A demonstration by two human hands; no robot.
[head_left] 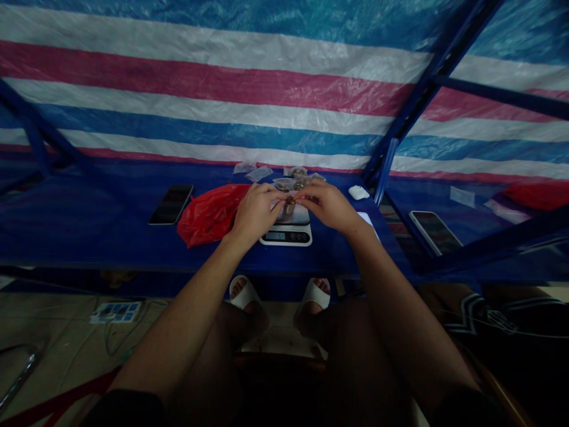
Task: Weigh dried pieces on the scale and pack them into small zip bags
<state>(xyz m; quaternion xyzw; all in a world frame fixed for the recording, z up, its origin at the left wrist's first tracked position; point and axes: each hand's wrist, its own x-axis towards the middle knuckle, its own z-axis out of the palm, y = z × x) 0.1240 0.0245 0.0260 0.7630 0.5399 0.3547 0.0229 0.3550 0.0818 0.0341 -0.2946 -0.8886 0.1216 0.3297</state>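
While both hands work over a digital kitchen scale (287,236), a small brown-topped piece (289,206) sits between them above the scale's platter, too small to say exactly what it is, maybe a tiny metal cup with something brown in it. Right hand (326,206) pinches it from 3 o'clock, thumb and fingers nearly closed on it; left hand (255,210) comes in from 9 o'clock with fingertips at the same spot, but whether its grip has real hold is hidden. Piece looks light and probably fragile or crumbly, best taken lightly by its sides with fingertips, since it could slip or drop. Clear plastic tray (284,184) sits just behind at 12 o'clock, small clear bags (252,171) further back. Red plastic bag (211,213) crowds the left hand at 9 o'clock, black phone (171,204) beyond it. White earbud case (358,192) lies at 2 o'clock. Blue counter (89,231) has its near edge just below the scale at 6 o'clock, so little margin there.
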